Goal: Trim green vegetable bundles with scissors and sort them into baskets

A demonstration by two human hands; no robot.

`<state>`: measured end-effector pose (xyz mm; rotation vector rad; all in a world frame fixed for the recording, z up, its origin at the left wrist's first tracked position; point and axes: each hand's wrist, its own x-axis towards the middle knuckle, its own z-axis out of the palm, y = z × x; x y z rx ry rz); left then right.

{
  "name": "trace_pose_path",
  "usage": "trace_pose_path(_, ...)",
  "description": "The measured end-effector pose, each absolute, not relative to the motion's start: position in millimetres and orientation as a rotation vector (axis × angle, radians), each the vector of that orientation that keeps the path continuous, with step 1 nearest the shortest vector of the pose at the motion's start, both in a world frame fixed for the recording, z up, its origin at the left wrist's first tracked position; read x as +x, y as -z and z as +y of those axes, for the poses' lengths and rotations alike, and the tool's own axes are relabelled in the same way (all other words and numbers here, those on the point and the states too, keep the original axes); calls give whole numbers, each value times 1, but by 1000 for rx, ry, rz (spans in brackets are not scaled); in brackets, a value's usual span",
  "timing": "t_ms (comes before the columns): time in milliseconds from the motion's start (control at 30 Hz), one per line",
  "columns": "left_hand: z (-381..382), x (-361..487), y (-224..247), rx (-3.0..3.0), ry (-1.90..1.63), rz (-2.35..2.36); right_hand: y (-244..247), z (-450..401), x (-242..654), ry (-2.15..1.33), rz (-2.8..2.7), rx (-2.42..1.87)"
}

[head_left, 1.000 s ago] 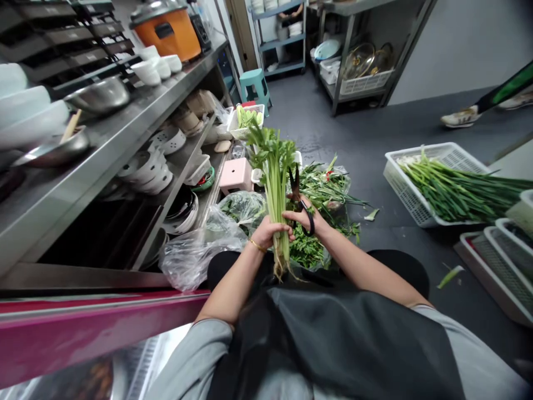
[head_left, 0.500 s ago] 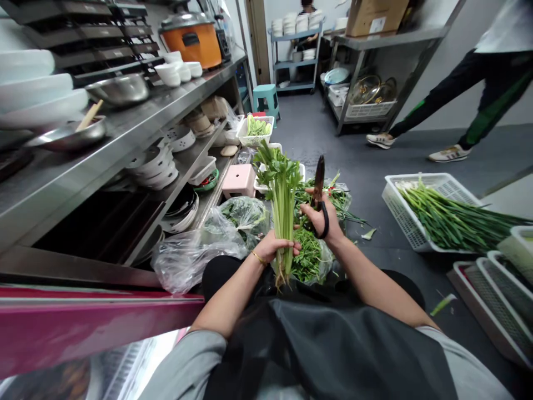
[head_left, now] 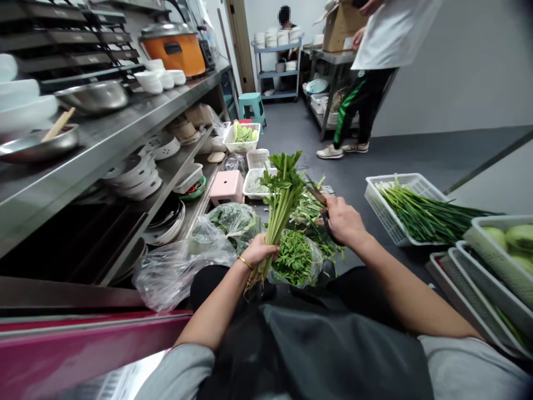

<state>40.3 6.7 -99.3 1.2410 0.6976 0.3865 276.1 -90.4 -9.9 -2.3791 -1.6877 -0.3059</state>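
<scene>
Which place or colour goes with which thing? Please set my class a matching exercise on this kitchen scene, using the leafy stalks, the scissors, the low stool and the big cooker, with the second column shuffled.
Column one
1. leafy stalks
2. scissors
3. low stool
4. big cooker

Column two
A. pale pink
B. held in the person's right hand
C. standing on the steel counter
D. gripped in the person's left hand

Right pairs
1-D; 2-B; 3-A; 4-C
</scene>
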Motion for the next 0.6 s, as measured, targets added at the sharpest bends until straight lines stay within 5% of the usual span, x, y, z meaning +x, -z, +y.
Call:
trace_pose_path(167, -3, 42, 98, 1223, -341, 653, 18, -85, 268, 385, -1848, -2575)
trace_pose_path(600, 4, 25, 100, 1107, -461, 781, 59, -87, 296, -522, -1582, -1867)
